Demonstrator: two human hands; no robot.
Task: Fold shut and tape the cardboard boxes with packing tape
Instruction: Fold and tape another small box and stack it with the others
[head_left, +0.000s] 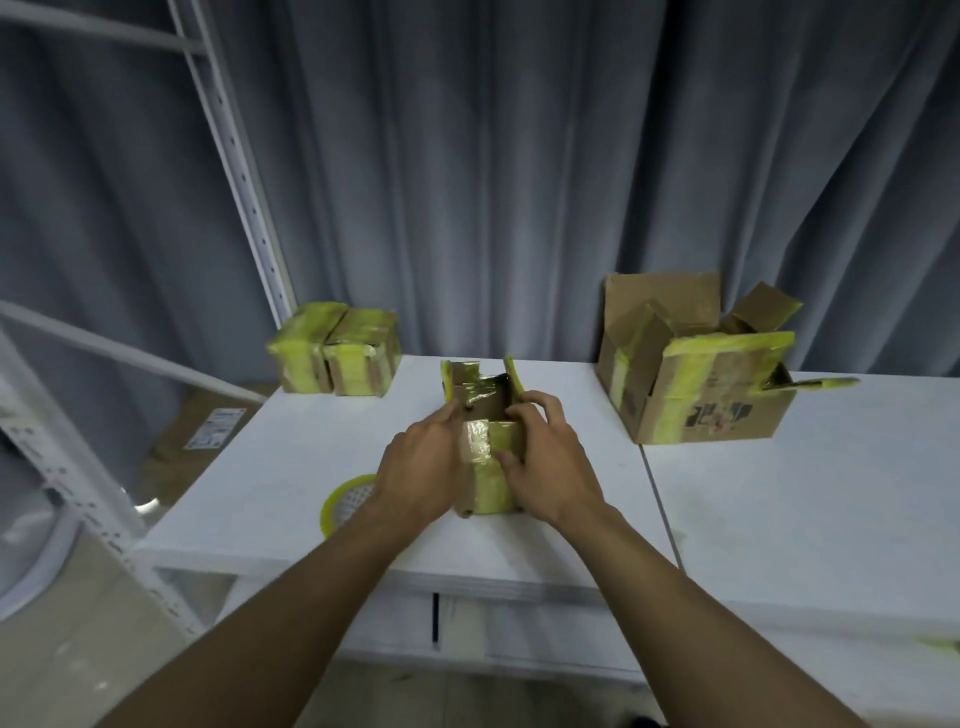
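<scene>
A grey curtain (519, 182) hangs across the whole far side of the room, and a white metal rack (234, 140) leans into view on the left. In front of the curtain stands a white table (291, 467), and everything being worked on sits on it. On its far right is the large box (717, 405), open at the top, its flaps standing up and striped with yellow-green tape. At the far left corner two taped boxes (335, 356) sit side by side, touching, both closed and wrapped in the same tape. The small box (485, 493) stands in the middle of the table, nearer the person, with its top still open: the far flaps stick up and a band of tape runs down its near face. Both bare forearms reach in from the near edge and meet at this box. The left hand (421, 467) lies against the box's left side, back of the hand up, fingers fairly straight and pointing toward the top flap; its thumb is hidden. The right hand (550, 467) grips the right side, fingers curled over the top edge and the thumb pressed on the taped front. A roll of tape (337, 504) lies flat on the table just left of the left wrist, partly hidden by it.
</scene>
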